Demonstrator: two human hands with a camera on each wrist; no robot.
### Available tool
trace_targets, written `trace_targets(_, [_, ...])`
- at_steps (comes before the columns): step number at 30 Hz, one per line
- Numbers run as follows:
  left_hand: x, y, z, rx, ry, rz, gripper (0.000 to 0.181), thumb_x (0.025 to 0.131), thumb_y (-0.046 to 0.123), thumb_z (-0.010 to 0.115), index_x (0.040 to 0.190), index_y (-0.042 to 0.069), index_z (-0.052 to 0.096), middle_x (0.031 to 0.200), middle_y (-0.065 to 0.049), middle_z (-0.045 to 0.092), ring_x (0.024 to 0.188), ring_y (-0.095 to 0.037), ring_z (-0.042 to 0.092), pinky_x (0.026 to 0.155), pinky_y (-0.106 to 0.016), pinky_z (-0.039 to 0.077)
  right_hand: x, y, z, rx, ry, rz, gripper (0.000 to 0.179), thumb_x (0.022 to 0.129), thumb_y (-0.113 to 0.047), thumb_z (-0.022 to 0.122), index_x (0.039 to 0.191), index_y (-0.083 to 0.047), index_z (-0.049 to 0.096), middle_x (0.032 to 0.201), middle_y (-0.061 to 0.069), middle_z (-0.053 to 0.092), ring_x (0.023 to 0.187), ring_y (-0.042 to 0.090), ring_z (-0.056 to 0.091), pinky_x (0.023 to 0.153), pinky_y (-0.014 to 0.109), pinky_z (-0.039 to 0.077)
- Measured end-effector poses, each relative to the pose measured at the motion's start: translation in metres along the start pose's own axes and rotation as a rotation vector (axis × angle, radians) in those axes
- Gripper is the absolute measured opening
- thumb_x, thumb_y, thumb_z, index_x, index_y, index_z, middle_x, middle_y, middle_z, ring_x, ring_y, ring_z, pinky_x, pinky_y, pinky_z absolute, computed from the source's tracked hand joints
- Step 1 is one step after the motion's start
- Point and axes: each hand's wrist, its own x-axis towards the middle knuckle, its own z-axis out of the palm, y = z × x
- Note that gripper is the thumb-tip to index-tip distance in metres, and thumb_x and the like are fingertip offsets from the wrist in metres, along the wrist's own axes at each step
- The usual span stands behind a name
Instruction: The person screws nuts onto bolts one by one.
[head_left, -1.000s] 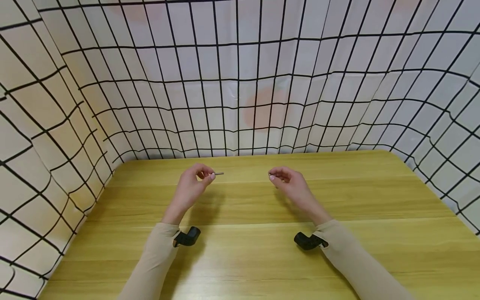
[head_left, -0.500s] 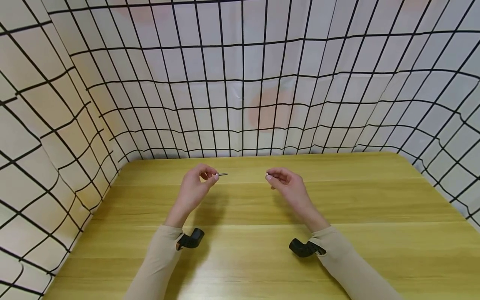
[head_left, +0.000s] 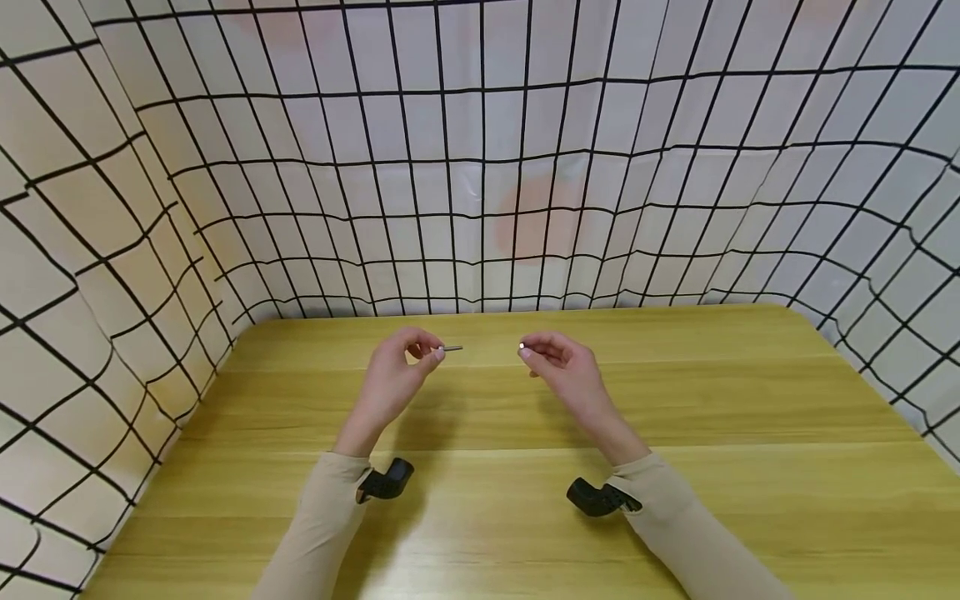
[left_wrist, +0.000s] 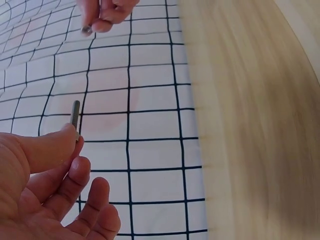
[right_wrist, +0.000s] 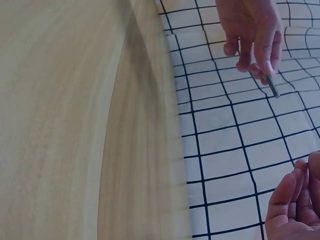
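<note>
Above the table (head_left: 487, 508), toward its far edge, your left hand (head_left: 393, 375) pinches a slim metal rod (head_left: 453, 348), your right hand (head_left: 568, 372) a small metal piece (left_wrist: 87, 30); the gap has narrowed, leaving both parts close but not touching.

Left wrist view | I see the left hand (left_wrist: 50, 185) pinch a slim metal rod (left_wrist: 75, 112) | right hand (left_wrist: 111, 11) apart, small metal piece (left_wrist: 87, 30) at fingertips | black-gridded white sheet (left_wrist: 152, 95) | wooden tabletop (left_wrist: 250, 120)
</note>
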Motion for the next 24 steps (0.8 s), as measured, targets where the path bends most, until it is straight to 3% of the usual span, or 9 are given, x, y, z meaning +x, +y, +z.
trace_targets(6, [0.0,0.003,0.001,-0.001,0.003,0.031,0.006,0.092,0.01,0.07,0.097,0.006,0.07,0.087,-0.004,0.058,0.088,-0.023,0.052,0.074,-0.037,0.039,0.0,-0.002,0.003,-0.011,0.003,-0.007,0.026,0.095,-0.013,0.067,0.114,0.004,0.064,0.108,0.018,0.065,0.089,0.016,0.062,0.081,0.036,0.053])
trace_targets(12, [-0.001,0.011,0.003,-0.02,0.004,0.041,0.004,0.093,0.011,0.07,0.096,0.008,0.069,0.087,-0.003,0.057,0.087,-0.024,0.052,0.073,-0.037,0.039,-0.001,-0.005,0.007,0.007,-0.007,-0.02,0.026,0.095,-0.013,0.068,0.114,0.004,0.065,0.108,0.017,0.065,0.091,0.018,0.063,0.077,0.028,0.052])
trace_targets(24, [0.0,0.019,0.007,-0.039,-0.012,0.068,0.004,0.092,0.012,0.07,0.095,0.009,0.07,0.089,-0.003,0.058,0.092,-0.029,0.054,0.076,-0.037,0.04,-0.001,-0.007,0.013,0.027,-0.008,-0.035,0.025,0.094,-0.013,0.069,0.113,0.002,0.066,0.107,0.015,0.067,0.091,0.019,0.064,0.078,0.034,0.053])
